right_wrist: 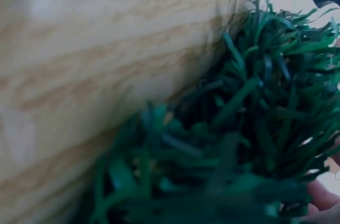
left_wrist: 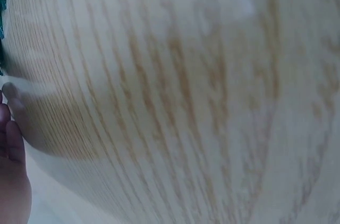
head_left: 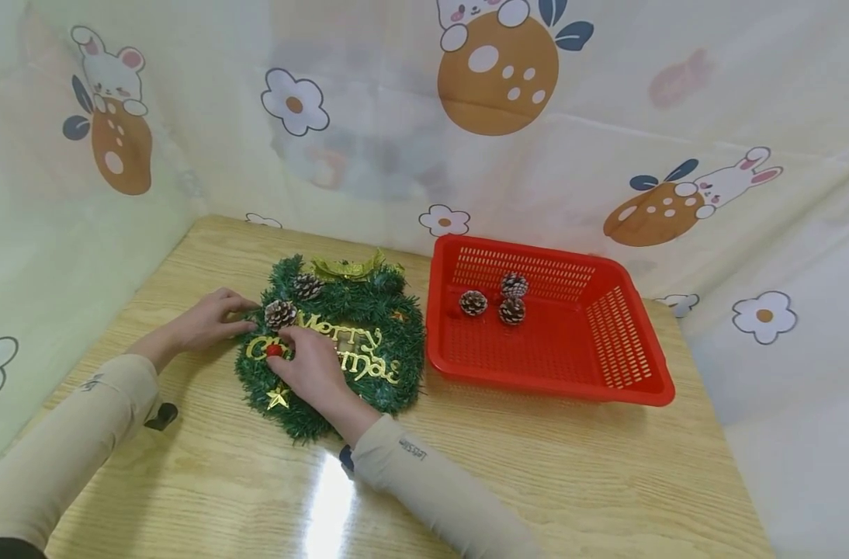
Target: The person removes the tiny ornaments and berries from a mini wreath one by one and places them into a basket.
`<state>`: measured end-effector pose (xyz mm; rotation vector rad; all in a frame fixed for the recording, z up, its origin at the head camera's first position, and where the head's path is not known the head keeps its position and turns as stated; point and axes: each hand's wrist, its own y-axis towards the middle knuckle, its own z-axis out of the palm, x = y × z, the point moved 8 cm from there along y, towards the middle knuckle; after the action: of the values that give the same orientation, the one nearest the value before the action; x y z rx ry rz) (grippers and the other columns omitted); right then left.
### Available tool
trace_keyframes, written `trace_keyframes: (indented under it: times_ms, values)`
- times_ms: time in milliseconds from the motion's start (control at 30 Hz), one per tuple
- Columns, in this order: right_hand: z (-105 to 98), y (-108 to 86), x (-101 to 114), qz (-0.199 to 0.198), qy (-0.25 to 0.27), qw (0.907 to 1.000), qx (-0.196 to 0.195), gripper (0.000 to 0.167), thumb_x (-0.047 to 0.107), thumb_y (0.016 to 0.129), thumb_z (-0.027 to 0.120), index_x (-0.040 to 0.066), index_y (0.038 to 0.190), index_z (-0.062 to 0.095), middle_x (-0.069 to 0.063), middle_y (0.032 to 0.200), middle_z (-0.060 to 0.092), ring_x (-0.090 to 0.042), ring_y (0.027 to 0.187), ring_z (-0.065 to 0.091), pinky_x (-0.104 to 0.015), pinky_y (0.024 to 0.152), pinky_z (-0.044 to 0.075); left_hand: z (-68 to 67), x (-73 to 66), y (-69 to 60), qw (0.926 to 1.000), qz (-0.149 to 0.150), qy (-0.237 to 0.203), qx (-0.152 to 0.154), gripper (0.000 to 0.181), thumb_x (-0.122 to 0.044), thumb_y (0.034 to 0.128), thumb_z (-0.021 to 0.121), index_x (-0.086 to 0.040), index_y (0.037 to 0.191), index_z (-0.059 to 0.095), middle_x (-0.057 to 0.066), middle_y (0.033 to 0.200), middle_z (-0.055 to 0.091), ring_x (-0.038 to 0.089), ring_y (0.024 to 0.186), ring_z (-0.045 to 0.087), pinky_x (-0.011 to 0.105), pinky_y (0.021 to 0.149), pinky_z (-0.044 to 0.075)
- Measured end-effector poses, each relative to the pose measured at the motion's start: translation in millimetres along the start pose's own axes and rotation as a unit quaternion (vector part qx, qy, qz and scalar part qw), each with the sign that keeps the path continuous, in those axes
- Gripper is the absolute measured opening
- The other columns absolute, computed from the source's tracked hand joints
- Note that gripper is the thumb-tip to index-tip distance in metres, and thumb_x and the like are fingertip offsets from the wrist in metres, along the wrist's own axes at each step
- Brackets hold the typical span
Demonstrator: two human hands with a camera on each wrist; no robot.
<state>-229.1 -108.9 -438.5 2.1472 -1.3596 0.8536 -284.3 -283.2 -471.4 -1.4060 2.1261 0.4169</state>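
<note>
A green Christmas wreath (head_left: 403,334) lies on the table, with gold "Merry Christmas" lettering (head_left: 372,365), a gold bow (head_left: 348,268) and a gold star (head_left: 278,397). Two pine cones, a lower one (head_left: 280,314) and an upper one (head_left: 308,286), sit on its left side. My left hand (head_left: 218,320) grips the wreath's left edge beside the lower cone, its fingertips partly hidden by greenery. Reaching across the wreath, my right hand (head_left: 313,369) pinches a small red ball (head_left: 274,351) between thumb and fingers, just below that cone. The right wrist view shows green tinsel (right_wrist: 249,112) up close.
Right of the wreath stands a red plastic basket (head_left: 536,382) holding three pine cones (head_left: 512,310). The wooden table (head_left: 571,466) extends in front of both. A patterned cloth (head_left: 375,171) hangs behind and at the sides.
</note>
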Motion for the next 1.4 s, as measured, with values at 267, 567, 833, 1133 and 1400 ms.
trace_keyframes:
  times_ms: [267,567,833,1133,1400]
  values:
    - [6,3.3,4,-0.03,-0.062,0.9976,-0.01,0.039,0.026,0.089,0.073,0.014,0.125,0.067,0.004,0.115,0.069,-0.009,0.103,0.063,-0.02,0.084,0.05,3.1,2.0,-2.0,1.0,0.0,-0.004,0.0,0.046,-0.023,0.0972,0.063,0.006,0.132,0.055,0.026,0.122,0.049,0.04,0.113,0.047,0.06,0.094,0.04]
    - [7,5.1,7,-0.051,-0.112,0.9923,-0.014,0.031,0.024,0.09,0.072,0.017,0.12,0.07,0.007,0.11,0.07,-0.007,0.099,0.064,-0.018,0.081,0.049,2.3,2.9,-2.1,0.9998,0.011,-0.002,-0.017,0.046,-0.023,0.0962,0.064,0.006,0.131,0.056,0.025,0.119,0.051,0.04,0.109,0.048,0.06,0.091,0.041]
    - [7,4.5,12,-0.072,-0.153,0.9855,-0.02,0.028,0.023,0.091,0.071,0.017,0.118,0.071,0.007,0.107,0.071,-0.012,0.1,0.064,-0.022,0.083,0.05,2.9,2.8,-1.5,1.0,0.004,-0.007,-0.004,0.045,-0.022,0.0972,0.063,0.006,0.132,0.055,0.026,0.122,0.049,0.041,0.112,0.047,0.06,0.093,0.04]
    - [8,5.4,13,-0.073,-0.188,0.9792,-0.017,0.031,0.027,0.091,0.07,0.019,0.121,0.069,0.005,0.114,0.07,-0.015,0.104,0.062,-0.023,0.083,0.05,1.7,2.4,-0.5,1.0,0.006,-0.005,-0.005,0.045,-0.022,0.0973,0.063,0.005,0.132,0.055,0.025,0.123,0.05,0.04,0.114,0.047,0.06,0.094,0.04]
    - [4,4.0,13,-0.077,-0.169,0.9823,-0.022,0.027,0.023,0.091,0.07,0.018,0.117,0.072,0.007,0.106,0.071,-0.013,0.099,0.062,-0.022,0.078,0.049,1.1,1.9,0.0,1.0,0.005,-0.003,-0.004,0.046,-0.022,0.0972,0.063,0.006,0.133,0.054,0.026,0.123,0.05,0.04,0.114,0.046,0.06,0.095,0.039]
